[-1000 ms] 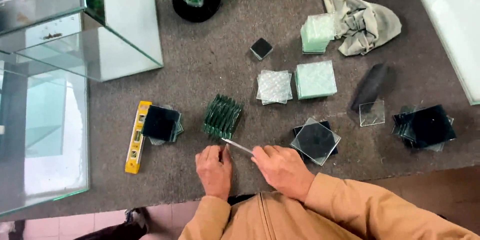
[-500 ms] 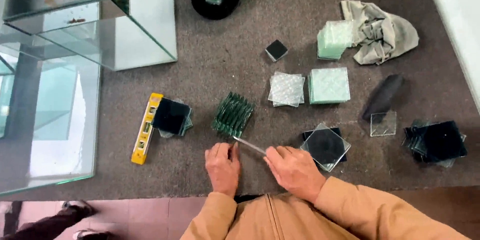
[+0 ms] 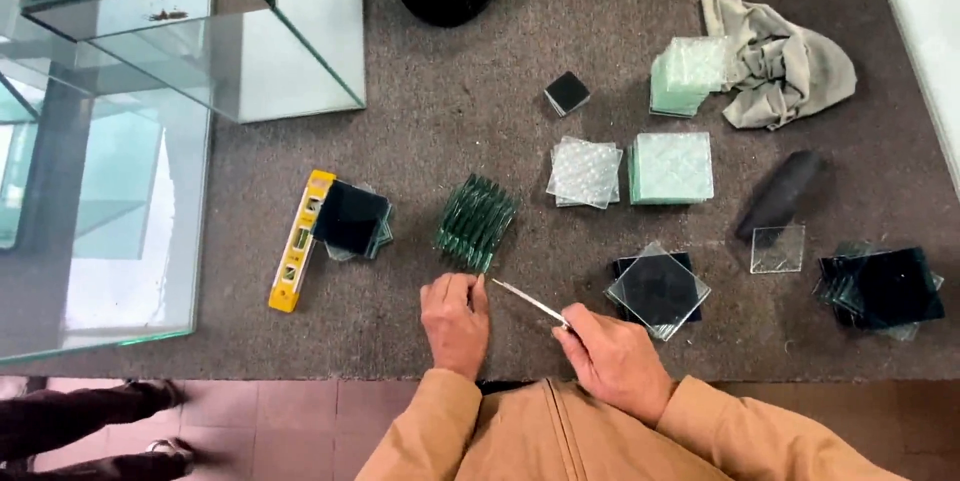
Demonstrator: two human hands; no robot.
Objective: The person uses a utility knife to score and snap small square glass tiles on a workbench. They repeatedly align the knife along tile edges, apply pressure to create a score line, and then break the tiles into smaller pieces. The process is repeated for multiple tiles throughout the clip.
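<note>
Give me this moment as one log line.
left hand: flat on table, beside fanned glass tiles | right hand: holds thin metal tool

The tool [image 3: 530, 302] was a thin, pale metal strip, lying nearly flat just above the grey mat and slanting from its tip at ten o'clock down to four o'clock. Its lower end sat pinched in the right hand [image 3: 615, 361]; its free tip came just beside the fingertips of the left hand [image 3: 455, 321], which lay flat on the mat. At twelve o'clock from that tip stood the stack [image 3: 475, 222], a fanned row of dark green glass squares set on edge, leaning together, just beyond the left fingers.
</note>
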